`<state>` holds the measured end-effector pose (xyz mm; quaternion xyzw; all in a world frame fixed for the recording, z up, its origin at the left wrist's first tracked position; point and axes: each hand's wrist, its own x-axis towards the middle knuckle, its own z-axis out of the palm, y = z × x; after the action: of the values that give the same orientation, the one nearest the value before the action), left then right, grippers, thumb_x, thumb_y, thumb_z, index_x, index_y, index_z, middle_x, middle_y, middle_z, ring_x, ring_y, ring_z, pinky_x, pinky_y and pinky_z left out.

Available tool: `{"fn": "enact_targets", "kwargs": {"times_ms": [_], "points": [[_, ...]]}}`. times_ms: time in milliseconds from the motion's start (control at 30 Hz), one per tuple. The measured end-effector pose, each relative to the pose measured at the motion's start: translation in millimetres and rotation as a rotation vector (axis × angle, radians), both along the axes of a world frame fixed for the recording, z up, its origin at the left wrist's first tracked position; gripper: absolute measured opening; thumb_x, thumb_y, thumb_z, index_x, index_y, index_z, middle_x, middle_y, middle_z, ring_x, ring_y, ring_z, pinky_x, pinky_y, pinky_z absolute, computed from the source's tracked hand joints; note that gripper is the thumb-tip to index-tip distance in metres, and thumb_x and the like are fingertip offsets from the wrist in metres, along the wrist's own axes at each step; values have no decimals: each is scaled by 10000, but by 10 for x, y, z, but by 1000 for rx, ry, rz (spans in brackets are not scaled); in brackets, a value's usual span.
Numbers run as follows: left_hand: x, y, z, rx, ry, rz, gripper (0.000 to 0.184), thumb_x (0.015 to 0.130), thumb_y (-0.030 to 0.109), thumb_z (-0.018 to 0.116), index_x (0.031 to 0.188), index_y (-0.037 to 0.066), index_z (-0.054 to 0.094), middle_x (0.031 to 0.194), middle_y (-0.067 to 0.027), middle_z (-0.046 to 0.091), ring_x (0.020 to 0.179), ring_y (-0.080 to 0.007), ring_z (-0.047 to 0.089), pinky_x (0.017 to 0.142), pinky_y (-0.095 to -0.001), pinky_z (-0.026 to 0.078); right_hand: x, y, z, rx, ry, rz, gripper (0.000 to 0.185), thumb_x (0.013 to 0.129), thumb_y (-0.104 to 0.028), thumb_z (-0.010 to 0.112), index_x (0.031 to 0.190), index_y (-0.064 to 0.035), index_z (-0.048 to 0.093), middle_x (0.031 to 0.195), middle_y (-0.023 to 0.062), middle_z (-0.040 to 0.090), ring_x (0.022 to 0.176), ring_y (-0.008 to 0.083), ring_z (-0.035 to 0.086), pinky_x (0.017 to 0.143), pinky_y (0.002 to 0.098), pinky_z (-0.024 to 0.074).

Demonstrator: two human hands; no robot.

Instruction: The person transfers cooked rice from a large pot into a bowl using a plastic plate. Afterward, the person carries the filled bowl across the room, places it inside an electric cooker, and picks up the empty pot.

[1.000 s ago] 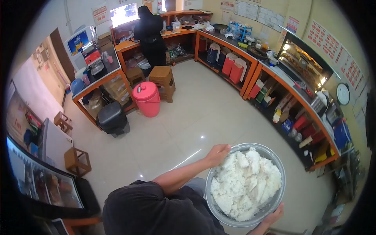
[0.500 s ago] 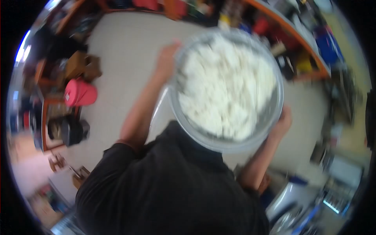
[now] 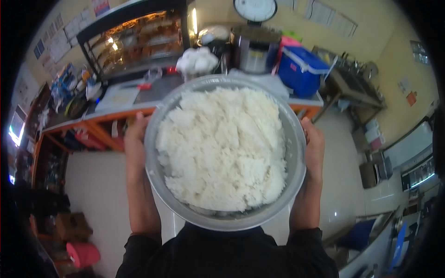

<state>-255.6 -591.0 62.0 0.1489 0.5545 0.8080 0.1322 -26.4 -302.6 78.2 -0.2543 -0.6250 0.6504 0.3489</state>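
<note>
A wide round metal pot (image 3: 296,160) hangs in front of my chest, filled nearly to the rim with white cooked rice (image 3: 222,148). My left hand (image 3: 136,134) grips its left side and my right hand (image 3: 314,139) its right side. The fingers of both hands are partly hidden behind the wall of the pot. Beyond the far rim lies a counter (image 3: 155,92), with a large rice cooker (image 3: 255,48) standing on it, its lid (image 3: 256,9) raised.
Left of the cooker are a lit glass display case (image 3: 143,41), a white cutting board (image 3: 118,96) and a bundle of white plastic (image 3: 197,61). A blue cooler box (image 3: 303,69) stands at the counter's right end. A pink bin (image 3: 83,254) is on the floor at lower left.
My view has swung round from the open floor to the counter with the rice cooker. The pot of rice stays in both hands and now sits more centrally before me.
</note>
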Motion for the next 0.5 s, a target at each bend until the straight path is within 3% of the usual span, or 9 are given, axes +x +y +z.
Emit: {"fn": "enact_targets", "kwargs": {"times_ms": [67,100,167,233,300,433,500], "points": [[-519,393,-369,-194,259,-13,439,971,324,455,922,-56,669,828,-54,654,735,-100,563,724,-242,434,-342,361,-311,115,-70,-54,346,910,-295,562,876,31,673,813,37,629,728,82,537,688,235,422],[-923,1180,-194,-297,420,-25,436,967,327,469,903,-53,672,801,-45,646,719,-93,545,707,-242,427,-699,1145,-200,149,-111,-83,348,904,-298,573,877,34,675,804,39,631,718,83,539,681,234,424],[-1142,1549,-5,-312,593,26,439,960,336,488,873,-52,672,760,-33,633,699,-81,519,687,-242,421,-812,1456,172,292,-130,-115,368,893,-314,593,864,44,676,793,38,635,711,85,545,675,236,429],[-1292,1899,345,-296,544,78,451,956,350,499,849,-54,666,733,-27,621,690,-73,503,680,-242,421,-944,1600,470,369,-137,-179,386,885,-328,609,850,49,678,782,37,637,705,88,549,673,237,433],[-1679,2492,592,-258,446,-37,493,960,383,480,820,-58,649,713,-25,613,686,-80,504,679,-258,426,-1248,2012,689,398,-119,-281,399,881,-342,619,836,50,681,771,37,638,700,92,552,673,238,435],[-2686,3759,977,-355,494,-78,557,947,444,466,821,-71,638,725,-102,627,718,-133,544,700,-306,441,-1966,3068,1117,527,-181,-440,433,868,-373,638,852,56,686,791,61,647,709,101,549,698,245,443],[-2979,4217,1168,-293,667,40,559,945,449,458,850,-69,646,749,-142,632,746,-172,578,719,-338,447,-2281,3529,1327,590,-176,-472,470,852,-404,652,862,64,692,784,86,657,712,114,554,713,258,452]]}}
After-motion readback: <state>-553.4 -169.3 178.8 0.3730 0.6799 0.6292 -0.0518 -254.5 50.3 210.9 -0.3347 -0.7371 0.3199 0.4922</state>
